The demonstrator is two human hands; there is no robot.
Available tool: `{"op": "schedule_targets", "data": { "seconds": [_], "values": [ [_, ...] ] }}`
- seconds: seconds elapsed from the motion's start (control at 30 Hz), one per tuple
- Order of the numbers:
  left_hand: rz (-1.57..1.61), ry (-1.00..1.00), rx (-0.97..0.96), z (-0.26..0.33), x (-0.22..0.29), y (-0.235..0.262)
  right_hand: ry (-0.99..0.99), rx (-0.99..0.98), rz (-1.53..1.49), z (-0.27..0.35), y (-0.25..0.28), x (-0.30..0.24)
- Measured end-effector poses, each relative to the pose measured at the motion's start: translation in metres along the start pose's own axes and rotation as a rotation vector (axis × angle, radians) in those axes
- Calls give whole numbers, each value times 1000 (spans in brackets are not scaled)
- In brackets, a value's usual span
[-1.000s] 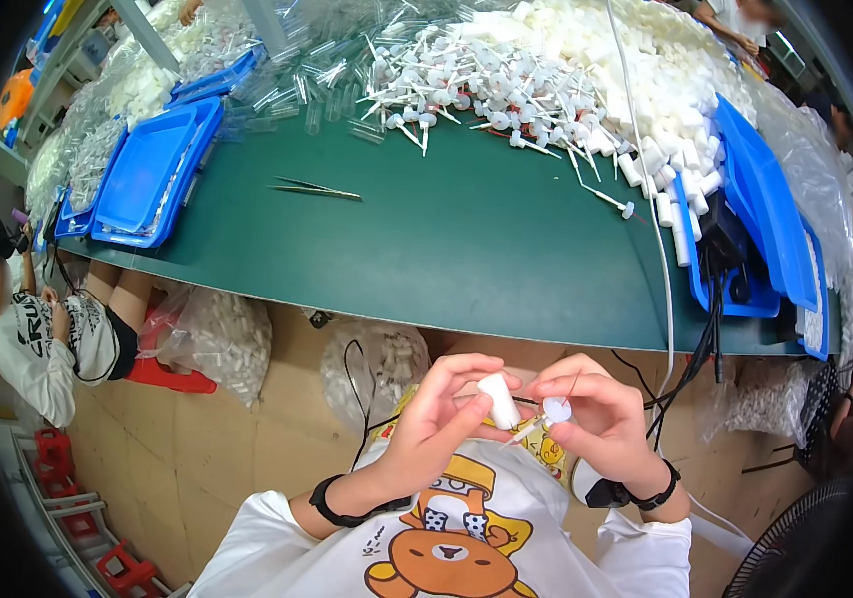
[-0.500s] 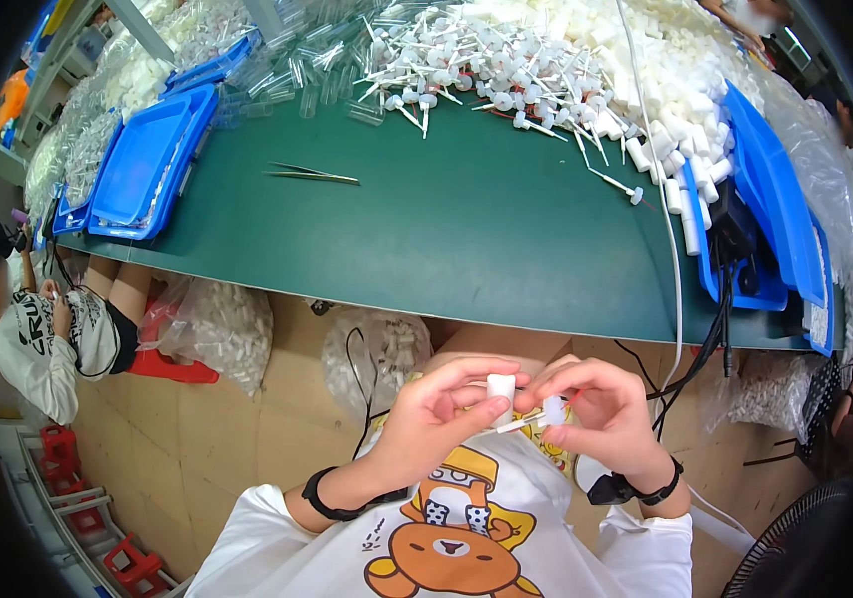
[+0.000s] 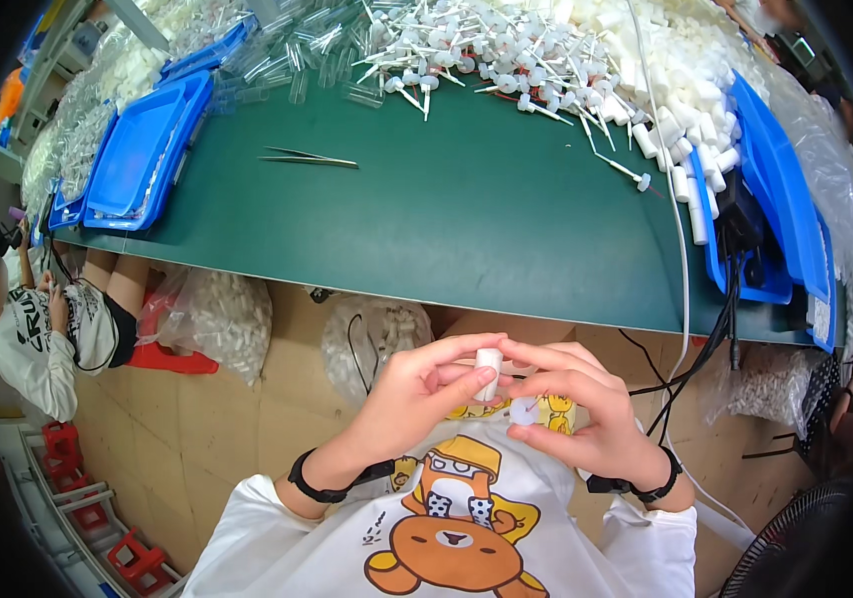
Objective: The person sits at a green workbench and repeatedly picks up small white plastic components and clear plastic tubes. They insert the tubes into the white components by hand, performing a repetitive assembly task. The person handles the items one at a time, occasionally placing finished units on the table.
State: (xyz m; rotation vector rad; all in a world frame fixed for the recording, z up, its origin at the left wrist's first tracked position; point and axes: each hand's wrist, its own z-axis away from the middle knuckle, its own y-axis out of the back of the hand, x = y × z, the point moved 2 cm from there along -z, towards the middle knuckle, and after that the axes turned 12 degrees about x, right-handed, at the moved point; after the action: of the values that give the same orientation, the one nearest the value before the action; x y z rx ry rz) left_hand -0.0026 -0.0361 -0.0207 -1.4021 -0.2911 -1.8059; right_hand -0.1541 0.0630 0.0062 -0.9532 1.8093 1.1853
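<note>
My left hand (image 3: 414, 391) is closed on a small white cylinder (image 3: 488, 372), pinched upright between thumb and fingers above my lap. Close beside it, my right hand (image 3: 594, 407) pinches a translucent white round cap (image 3: 523, 411); a stem on this piece cannot be made out. The right fingertips reach over to the left fingertips, near the cylinder's top. On the green table (image 3: 396, 229) beyond my hands lie metal tweezers (image 3: 309, 158). A pile of similar capped pieces with thin white stems (image 3: 486, 60) covers the table's far side.
White cylinders (image 3: 681, 135) are heaped at the far right beside blue trays (image 3: 780, 189). Clear tubes (image 3: 297, 75) and more blue trays (image 3: 137, 149) are at the far left. A white cable (image 3: 668, 199) and black cables (image 3: 715, 329) hang at the right. Another person (image 3: 32, 329) sits at the left.
The capped piece in my right hand has turned; its stem, seen before under the cylinder, no longer shows. My right fingers have come nearer the left fingertips. The view has shifted slightly.
</note>
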Motion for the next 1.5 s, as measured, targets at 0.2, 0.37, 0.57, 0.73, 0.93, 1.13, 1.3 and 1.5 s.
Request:
{"op": "schedule_targets", "data": {
  "seconds": [0.2, 0.37, 0.57, 0.73, 0.93, 1.13, 1.3, 1.5],
  "values": [
    [-78, -45, 29, -1, 3, 1, 7, 11, -4, -5, -2, 7],
    [-91, -23, 27, -7, 5, 0, 43, 26, 53, -12, 2, 6],
    [-117, 33, -9, -11, 4, -6, -11, 80, 0, -16, 2, 13],
    [-46, -20, -43, -14, -4, -9, -133, 102, -86, -14, 2, 24],
    [79, 68, -78, -21, -5, -11, -90, 129, -144, -14, 1, 33],
    [128, 104, -77, -21, -7, -14, -117, 162, -175, -11, -2, 36],
    [176, 83, -58, -21, -8, -22, -243, 267, -296, -9, -7, 34],
    [167, -39, -82, -20, -14, -21, -205, 242, -68, -7, 0, 30]
  ]
}}
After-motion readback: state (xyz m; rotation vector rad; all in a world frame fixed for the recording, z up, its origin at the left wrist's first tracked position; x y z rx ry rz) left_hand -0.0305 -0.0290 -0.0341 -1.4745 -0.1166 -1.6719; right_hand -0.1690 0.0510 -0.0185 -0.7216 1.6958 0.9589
